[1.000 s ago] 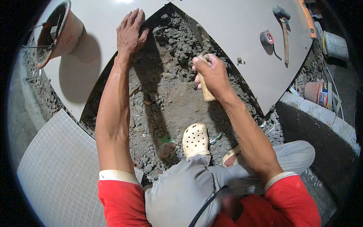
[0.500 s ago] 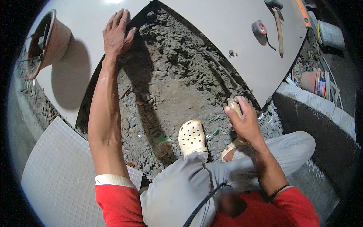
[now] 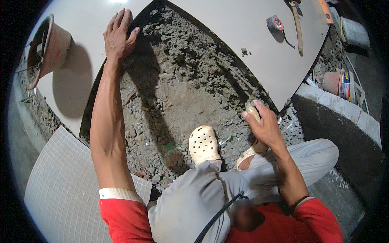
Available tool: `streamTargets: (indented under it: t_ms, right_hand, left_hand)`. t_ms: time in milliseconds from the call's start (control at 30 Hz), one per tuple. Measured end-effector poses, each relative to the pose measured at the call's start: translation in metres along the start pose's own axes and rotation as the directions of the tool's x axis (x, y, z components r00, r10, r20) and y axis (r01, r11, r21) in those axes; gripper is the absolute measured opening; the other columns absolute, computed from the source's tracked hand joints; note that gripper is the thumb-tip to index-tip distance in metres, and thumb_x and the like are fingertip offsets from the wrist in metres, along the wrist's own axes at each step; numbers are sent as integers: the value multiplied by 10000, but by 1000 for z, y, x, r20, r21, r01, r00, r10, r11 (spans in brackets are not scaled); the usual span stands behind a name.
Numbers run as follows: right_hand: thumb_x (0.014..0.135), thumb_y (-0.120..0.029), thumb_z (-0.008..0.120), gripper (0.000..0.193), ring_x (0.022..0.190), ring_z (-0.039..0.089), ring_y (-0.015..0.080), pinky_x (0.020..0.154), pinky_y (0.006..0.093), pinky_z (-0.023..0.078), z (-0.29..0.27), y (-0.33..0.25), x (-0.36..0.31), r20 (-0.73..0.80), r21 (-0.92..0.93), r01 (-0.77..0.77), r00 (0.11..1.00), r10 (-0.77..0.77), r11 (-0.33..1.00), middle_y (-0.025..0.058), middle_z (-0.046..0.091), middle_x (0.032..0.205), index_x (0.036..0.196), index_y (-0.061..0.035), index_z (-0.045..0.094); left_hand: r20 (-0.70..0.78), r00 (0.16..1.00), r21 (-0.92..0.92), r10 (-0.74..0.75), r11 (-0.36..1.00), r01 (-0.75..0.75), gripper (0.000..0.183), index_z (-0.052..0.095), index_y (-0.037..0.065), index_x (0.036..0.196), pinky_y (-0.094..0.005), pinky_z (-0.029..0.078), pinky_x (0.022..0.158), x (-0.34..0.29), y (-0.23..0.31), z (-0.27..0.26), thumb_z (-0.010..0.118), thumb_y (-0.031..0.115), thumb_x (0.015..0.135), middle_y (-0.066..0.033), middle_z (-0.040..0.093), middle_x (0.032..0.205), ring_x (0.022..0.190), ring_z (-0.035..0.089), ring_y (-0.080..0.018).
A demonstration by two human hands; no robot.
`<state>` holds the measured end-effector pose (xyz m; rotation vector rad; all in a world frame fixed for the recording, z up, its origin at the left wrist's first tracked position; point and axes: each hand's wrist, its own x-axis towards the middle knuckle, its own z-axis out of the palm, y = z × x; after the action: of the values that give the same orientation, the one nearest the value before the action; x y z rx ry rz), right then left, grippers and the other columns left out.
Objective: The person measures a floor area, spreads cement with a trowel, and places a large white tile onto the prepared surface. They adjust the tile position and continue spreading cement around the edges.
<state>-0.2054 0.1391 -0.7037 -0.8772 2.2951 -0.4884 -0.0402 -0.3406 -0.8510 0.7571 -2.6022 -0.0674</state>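
Note:
My left hand (image 3: pixel 117 38) lies flat on the edge of a large pale floor tile (image 3: pixel 91 22), fingers stretched and thumb out over the gap. My right hand (image 3: pixel 265 121) is wrapped round a pale wooden-handled tool (image 3: pixel 253 113), low over the rubble near the right tile's corner. The tool's working end cannot be made out against the mortar. Between the tiles lies a bed of crumbly grey mortar (image 3: pixel 190 52), heaped along the right tile's edge. Bare sandy ground and gravel (image 3: pixel 178 99) lie nearer me.
A bucket (image 3: pixel 58 46) lies tipped at the left. On the right tile sit a tape measure (image 3: pixel 275 24), a wooden-handled hammer (image 3: pixel 298 30) and mortar crumbs (image 3: pixel 244 51). A mosaic-patterned tile (image 3: pixel 60 174) is at lower left. My pale clog (image 3: pixel 204 146) stands on the gravel.
The whole view has shifted slightly. My left hand still rests on the tile edge. My right hand still grips the tool in nearly the same place, a little tilted.

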Motion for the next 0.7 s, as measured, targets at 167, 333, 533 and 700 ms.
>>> streamTargets:
  t_ms: [167, 333, 533, 700]
  right_hand:
    - [942, -377, 670, 698, 682, 684, 217, 595, 324, 548, 0, -30, 34, 232, 543, -268, 959, 164, 796, 171, 706, 963, 1385, 122, 465]
    - [966, -296, 660, 602, 553, 594, 110, 451, 255, 477, 0, -40, 51, 310, 727, -340, 938, 157, 596, 120, 681, 912, 1355, 112, 450]
    - [953, -259, 682, 544, 536, 570, 104, 431, 265, 451, -2, -20, 15, 258, 660, -423, 904, 342, 621, 103, 666, 923, 1327, 84, 485]
    - [952, -269, 677, 465, 552, 569, 85, 445, 254, 443, -14, -7, -8, 147, 553, -423, 897, 416, 717, 51, 627, 809, 1258, 60, 557]
  left_hand:
    - [-16, 1000, 4, 21, 1000, -21, 696, 359, 193, 1572, -466, 257, 1211, 3, -5, 5, 587, 438, 961, -70, 371, 1610, 1489, 314, -309]
    - [-7, 1000, 6, 24, 1000, -24, 704, 356, 191, 1572, -463, 258, 1212, 3, -3, 1, 590, 441, 957, -79, 377, 1606, 1486, 318, -311]
    - [-30, 999, -41, 44, 998, -45, 693, 376, 181, 1563, -461, 255, 1214, 2, -1, -4, 591, 440, 957, -84, 387, 1600, 1489, 314, -309]
    - [-8, 1000, 3, 29, 1000, -29, 688, 379, 174, 1562, -457, 252, 1216, 2, 1, -4, 588, 435, 961, -84, 387, 1600, 1492, 311, -305]
